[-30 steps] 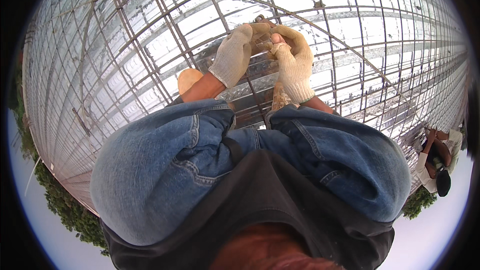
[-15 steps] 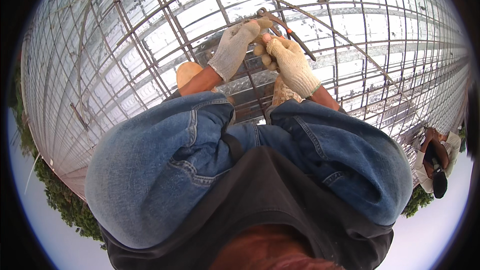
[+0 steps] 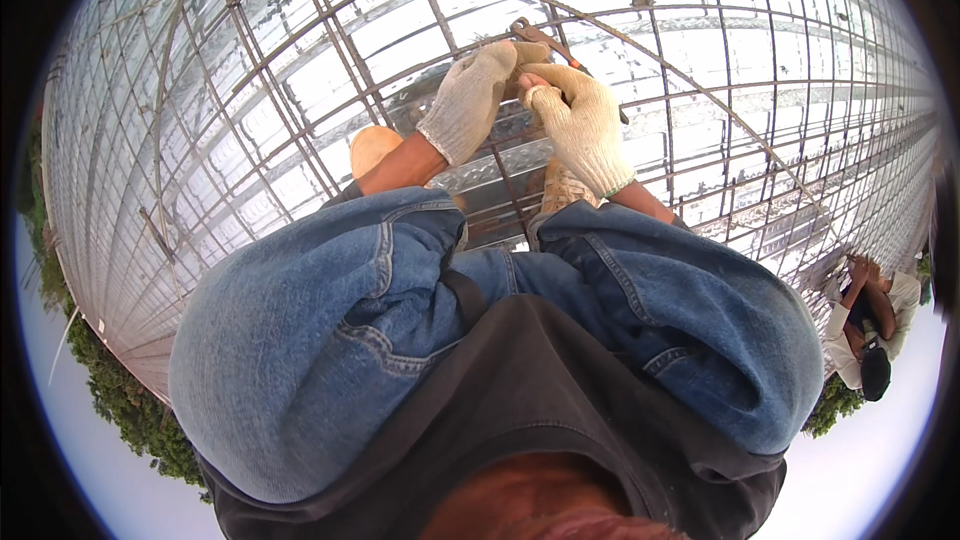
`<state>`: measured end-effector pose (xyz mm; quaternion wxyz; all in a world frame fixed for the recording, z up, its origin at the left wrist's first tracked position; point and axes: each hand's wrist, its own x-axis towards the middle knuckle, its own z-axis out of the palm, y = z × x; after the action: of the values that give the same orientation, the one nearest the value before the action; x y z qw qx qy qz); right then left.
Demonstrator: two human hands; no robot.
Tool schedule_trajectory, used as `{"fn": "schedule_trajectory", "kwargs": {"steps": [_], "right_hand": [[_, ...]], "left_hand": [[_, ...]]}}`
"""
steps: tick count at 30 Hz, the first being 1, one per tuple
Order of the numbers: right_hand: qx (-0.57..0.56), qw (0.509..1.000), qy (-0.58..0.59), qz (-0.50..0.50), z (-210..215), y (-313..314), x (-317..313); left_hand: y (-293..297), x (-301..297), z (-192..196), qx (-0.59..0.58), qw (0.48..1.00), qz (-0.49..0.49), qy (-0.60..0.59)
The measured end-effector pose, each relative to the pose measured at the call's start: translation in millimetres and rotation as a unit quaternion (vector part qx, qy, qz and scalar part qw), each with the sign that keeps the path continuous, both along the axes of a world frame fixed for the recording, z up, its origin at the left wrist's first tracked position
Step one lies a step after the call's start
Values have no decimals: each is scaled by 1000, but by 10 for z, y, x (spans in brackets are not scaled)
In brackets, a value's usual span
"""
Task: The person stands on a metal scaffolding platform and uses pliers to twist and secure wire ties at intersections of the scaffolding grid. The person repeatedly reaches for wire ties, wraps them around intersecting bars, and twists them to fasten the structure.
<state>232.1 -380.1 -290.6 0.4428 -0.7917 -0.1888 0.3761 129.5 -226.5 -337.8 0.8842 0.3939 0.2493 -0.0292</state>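
Note:
My left hand [image 3: 472, 100], in a pale knitted work glove, is closed, its fingertips bent in near the middle of the view. My right hand [image 3: 583, 130], in a cream knitted glove, is closed too, thumb and fingers meeting the left fingertips. Bare fingertips poke through the gloves. Whatever lies between the fingers is too small or hidden to name. Just beyond both hands are pincers [image 3: 550, 38] with dark jaws and orange-and-black handles, partly covered by the right hand; whether a finger touches them I cannot tell. Beneath the hands runs a grid of steel rebar [image 3: 510, 172].
Shiny corrugated metal decking [image 3: 700, 50] lies under the rebar. A long bar [image 3: 690, 85] crosses the grid diagonally. My shoes [image 3: 374, 148] stand among the bars below my bent knees. Another person [image 3: 872, 320] crouches at the far right. Trees [image 3: 135, 405] show at the left rim.
My right hand has turned and its fingers have moved up against the left fingertips. More of the pincers' handles is now covered. The left hand has barely moved.

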Motion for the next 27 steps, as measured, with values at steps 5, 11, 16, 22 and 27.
{"fn": "schedule_trajectory", "kwargs": {"steps": [5,11,16,22,27], "right_hand": [[-5,997,-39,59,99,-11,207],[-25,974,-147,169,236,64,337],[-42,969,-144,195,193,96,347],[2,965,-233,119,67,4,755],[-130,896,-367,213,-233,-120,1765]], "left_hand": [[-20,90,-21,51,998,11,-16],[46,166,38,145,989,-11,-21],[88,131,3,181,983,-25,-13],[220,240,119,234,971,-40,26],[449,280,-9,415,906,39,75]]}}
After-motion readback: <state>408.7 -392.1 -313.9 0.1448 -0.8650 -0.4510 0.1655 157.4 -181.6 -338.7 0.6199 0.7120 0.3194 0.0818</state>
